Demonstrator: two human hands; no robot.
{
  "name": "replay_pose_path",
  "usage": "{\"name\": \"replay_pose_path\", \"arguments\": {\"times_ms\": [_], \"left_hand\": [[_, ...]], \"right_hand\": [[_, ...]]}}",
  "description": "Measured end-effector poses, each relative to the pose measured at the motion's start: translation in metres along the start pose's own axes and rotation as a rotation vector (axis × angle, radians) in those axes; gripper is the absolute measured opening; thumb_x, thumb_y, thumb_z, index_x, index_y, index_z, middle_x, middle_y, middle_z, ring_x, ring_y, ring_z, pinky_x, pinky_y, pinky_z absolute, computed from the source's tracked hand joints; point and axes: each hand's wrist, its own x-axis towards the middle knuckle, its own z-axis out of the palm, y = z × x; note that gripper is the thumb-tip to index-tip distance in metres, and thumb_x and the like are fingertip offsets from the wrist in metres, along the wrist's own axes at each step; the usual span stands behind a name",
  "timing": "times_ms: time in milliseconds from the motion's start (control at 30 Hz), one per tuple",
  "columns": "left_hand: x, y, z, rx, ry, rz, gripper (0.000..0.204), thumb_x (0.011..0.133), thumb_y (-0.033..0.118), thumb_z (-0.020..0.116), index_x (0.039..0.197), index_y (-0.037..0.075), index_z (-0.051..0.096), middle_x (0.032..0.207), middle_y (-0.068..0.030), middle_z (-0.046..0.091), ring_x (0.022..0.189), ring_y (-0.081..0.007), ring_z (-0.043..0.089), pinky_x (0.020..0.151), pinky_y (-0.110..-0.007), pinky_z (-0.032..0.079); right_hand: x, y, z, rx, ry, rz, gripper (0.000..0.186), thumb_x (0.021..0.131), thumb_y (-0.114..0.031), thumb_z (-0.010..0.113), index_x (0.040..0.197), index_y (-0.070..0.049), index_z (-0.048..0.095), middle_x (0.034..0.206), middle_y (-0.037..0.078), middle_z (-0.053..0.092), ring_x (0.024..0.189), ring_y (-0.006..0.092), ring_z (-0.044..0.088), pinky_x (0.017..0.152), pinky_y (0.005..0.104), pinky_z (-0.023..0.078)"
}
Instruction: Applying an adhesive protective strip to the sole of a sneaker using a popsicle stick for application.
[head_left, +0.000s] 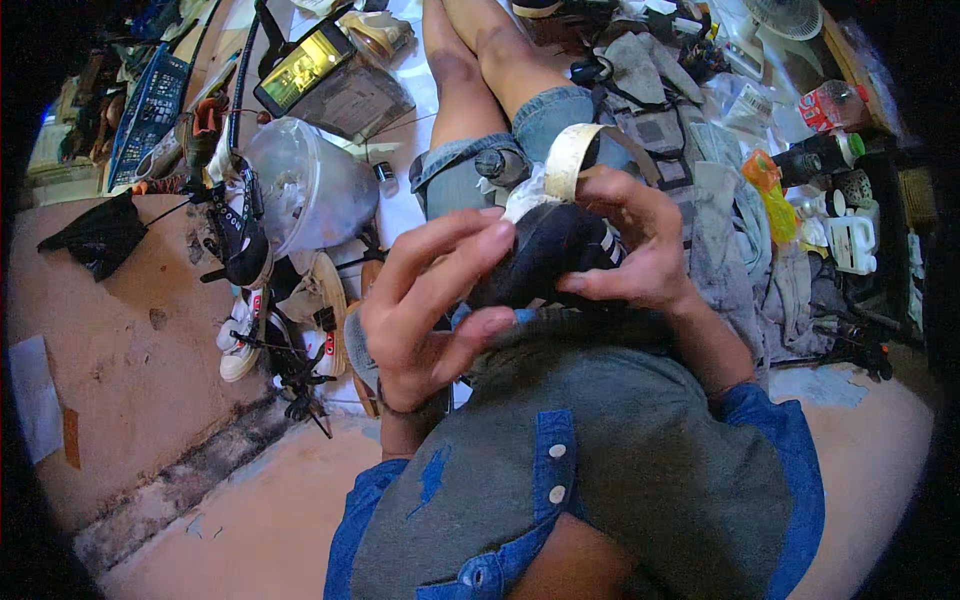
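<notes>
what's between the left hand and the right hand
In the head view: what looks like a black shoe with white stripes, plus white material.

The shoe is black, with what look like white stripes, though shadow obscures them; the curled strip is cream. The shirt is grey-green with blue sleeves, the shorts faded blue, the jug white.
</notes>
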Motion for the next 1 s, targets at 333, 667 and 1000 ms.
{"name": "replay_pose_path", "arguments": {"times_ms": [333,667,1000], "left_hand": [[-0.035,-0.029,0.007,-0.052,0.249,0.296,0.04,0.076,0.009,0.083,0.106,0.002,0.059,0.103,-0.0332,0.067,0.085,-0.0396,0.072,0.069,-0.039,0.06],[-0.032,-0.011,-0.019,0.1,-0.222,0.036,0.042,0.073,0.023,0.083,0.106,0.0,0.07,0.109,-0.0233,0.068,0.085,-0.0318,0.07,0.069,-0.035,0.055],[-0.046,-0.026,-0.016,0.193,-0.171,0.137,0.052,0.066,0.017,0.09,0.111,0.004,0.067,0.106,-0.0188,0.071,0.079,-0.0271,0.07,0.064,-0.031,0.055]], "right_hand": [[-0.003,-0.014,0.003,-0.241,0.023,-0.207,0.056,0.06,-0.021,0.092,0.107,-0.004,0.065,0.106,0.014,0.066,0.095,0.0255,0.067,0.082,0.0332,0.053],[-0.015,-0.016,0.012,-0.483,-0.128,-0.296,0.047,0.062,-0.021,0.084,0.106,-0.012,0.071,0.105,0.009,0.065,0.09,0.0276,0.064,0.078,0.0377,0.05],[-0.014,-0.007,0.018,-0.518,-0.163,-0.305,0.047,0.061,-0.024,0.083,0.106,-0.014,0.069,0.101,0.005,0.064,0.089,0.0262,0.063,0.076,0.038,0.05]]}}
